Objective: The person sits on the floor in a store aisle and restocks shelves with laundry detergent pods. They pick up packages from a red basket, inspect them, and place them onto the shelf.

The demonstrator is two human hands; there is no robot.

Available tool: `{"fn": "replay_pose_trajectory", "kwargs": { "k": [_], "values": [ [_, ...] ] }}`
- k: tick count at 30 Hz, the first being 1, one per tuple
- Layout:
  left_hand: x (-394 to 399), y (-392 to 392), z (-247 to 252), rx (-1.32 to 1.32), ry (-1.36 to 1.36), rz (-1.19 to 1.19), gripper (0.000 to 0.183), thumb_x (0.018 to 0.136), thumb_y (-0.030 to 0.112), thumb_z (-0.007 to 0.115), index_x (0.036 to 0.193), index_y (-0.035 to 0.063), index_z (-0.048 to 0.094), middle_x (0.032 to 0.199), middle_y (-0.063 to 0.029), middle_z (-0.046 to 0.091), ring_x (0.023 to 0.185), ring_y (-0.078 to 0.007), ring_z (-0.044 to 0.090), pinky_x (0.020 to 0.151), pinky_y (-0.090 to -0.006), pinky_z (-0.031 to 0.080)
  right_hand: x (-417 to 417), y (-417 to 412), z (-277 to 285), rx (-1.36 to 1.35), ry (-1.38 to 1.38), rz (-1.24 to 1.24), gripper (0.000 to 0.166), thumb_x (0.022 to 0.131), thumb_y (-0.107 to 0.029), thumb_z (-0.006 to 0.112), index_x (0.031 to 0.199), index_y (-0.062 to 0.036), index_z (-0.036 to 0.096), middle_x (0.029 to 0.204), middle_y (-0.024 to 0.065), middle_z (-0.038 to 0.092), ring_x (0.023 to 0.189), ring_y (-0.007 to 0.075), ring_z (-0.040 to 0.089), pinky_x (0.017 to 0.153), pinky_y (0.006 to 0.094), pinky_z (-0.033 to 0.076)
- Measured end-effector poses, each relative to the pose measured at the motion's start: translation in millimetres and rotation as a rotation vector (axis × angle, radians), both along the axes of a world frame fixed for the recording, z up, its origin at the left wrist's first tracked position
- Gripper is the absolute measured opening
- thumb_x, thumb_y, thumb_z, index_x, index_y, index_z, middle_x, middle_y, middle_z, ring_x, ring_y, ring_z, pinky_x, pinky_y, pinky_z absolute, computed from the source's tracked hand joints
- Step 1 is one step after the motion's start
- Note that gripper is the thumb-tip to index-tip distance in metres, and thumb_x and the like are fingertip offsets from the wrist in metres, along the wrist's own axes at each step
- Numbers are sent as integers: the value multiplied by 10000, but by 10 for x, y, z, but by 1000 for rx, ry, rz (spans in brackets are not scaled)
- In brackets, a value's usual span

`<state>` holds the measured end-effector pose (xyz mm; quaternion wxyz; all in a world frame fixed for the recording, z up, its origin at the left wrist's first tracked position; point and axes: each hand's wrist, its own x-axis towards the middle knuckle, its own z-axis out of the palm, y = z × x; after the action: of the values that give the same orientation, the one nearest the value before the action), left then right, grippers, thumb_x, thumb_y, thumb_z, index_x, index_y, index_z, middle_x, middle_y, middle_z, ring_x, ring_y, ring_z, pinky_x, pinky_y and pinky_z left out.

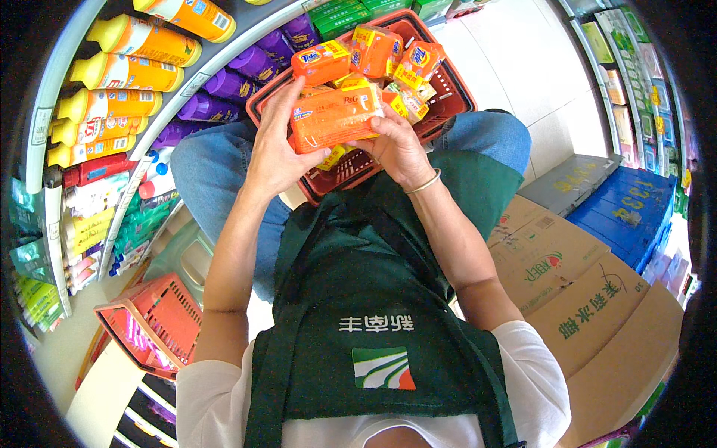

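Between my two hands is an orange plastic-wrapped pack of Tide laundry soap [336, 116], its printed side facing up. My left hand [280, 140] grips its left end, thumb along the near edge. At the right end, my right hand [395, 140] pinches it with the thumb on top; a bangle circles that wrist. Below the pack, a red plastic shopping basket [459, 89] rests between my knees. It holds several more orange Tide packs [419, 63] with yellow bands. One more Tide pack [319, 60] lies at the basket's left side, just beyond my left fingertips.
Shelves of orange-and-yellow bottles [129, 71] and purple bottles [255, 64] curve along the left. A second red basket [151, 325] stands at lower left. Cardboard boxes [588, 302], a blue crate [622, 213] and a grey crate [566, 182] stand at right. Another shelf [613, 84] is at far right.
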<state>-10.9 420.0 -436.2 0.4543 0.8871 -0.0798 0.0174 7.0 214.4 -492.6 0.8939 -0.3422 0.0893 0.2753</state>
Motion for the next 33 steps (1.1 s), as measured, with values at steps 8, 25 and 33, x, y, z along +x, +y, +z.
{"fn": "replay_pose_trajectory", "kwargs": {
  "k": [8, 25, 33],
  "values": [
    [-30, 61, -239, -608, 314, 15, 1049, 621, -40, 815, 1482, 65, 225, 1402, -122, 428, 1269, -225, 468, 1068, -387, 396, 16, -30, 6, 45, -10, 34, 635, 861, -266, 636, 1403, -73, 368, 1374, 95, 484, 1262, 243, 483, 1025, 447, 430],
    [3, 53, -209, -639, 296, 17, 1046, 601, -131, 776, 1476, 85, 245, 1402, -101, 431, 1281, -220, 461, 1075, -383, 398, 33, -25, 102, 74, -17, 38, 683, 862, -327, 636, 1427, -87, 337, 1398, 76, 462, 1281, 234, 469, 1041, 478, 403],
    [1, 45, -192, -608, 301, 17, 1048, 604, -148, 764, 1479, 84, 236, 1415, -107, 405, 1284, -225, 453, 1071, -377, 403, 28, -16, 70, 53, -12, 40, 611, 885, -343, 616, 1393, -91, 389, 1360, 64, 502, 1252, 222, 496, 1023, 450, 423]
  ]
}}
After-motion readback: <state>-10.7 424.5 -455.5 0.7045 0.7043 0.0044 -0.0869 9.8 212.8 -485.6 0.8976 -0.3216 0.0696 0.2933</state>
